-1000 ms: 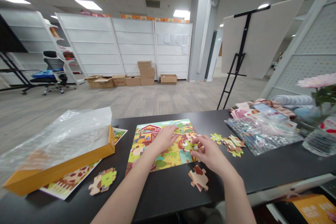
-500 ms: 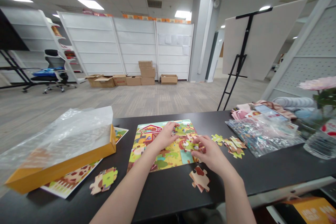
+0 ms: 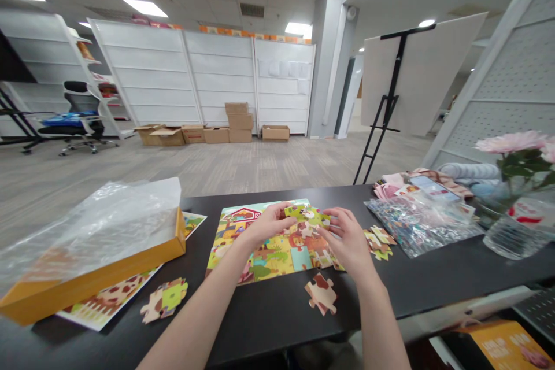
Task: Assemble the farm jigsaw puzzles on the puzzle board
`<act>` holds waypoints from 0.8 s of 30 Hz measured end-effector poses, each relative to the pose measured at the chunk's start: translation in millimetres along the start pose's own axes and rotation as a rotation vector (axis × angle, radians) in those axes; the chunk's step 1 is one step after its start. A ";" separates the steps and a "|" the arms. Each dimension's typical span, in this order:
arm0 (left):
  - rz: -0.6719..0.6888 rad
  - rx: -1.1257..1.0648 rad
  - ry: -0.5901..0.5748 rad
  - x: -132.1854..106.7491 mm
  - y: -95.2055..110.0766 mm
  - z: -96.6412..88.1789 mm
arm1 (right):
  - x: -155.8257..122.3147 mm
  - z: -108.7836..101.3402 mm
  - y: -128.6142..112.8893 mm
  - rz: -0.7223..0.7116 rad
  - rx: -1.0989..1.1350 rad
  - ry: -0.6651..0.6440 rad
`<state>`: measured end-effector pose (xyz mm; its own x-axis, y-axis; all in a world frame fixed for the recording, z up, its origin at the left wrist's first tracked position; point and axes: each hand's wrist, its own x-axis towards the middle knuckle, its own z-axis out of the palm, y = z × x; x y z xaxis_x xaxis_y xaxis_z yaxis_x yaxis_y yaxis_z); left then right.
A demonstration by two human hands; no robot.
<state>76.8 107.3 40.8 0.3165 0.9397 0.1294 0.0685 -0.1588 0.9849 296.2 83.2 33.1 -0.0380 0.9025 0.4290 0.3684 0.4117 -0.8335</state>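
We're at a long black table (image 3: 277, 324) in a wide carpeted office; cardboard boxes (image 3: 234, 127) sit along white shelving (image 3: 203, 75), a black easel (image 3: 385, 87) stands off to the right, and pink flowers (image 3: 514, 141) brighten the table's far end; a bag of puzzle pieces (image 3: 420, 225) lies right, an open yellow box (image 3: 91, 260) left; and here's the action, a green puzzle piece (image 3: 307, 215) right over the farm puzzle board (image 3: 264, 254), caught between both hands; the left hand (image 3: 266, 225) has its fingers (image 3: 281, 211) pressed together at the piece's left end; the right hand (image 3: 344, 237) pinches the other end, its fingers (image 3: 333, 217) slightly spread.
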 end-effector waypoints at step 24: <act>-0.152 0.041 0.246 -101.4 9.0 -17.0 | -19.3 51.4 -26.0 -0.350 -0.104 -0.388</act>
<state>29.2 15.7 38.4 0.0606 0.9981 0.0093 0.1375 -0.0175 0.9904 239.6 61.5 28.6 -0.5084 0.7022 0.4984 0.3614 0.6994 -0.6166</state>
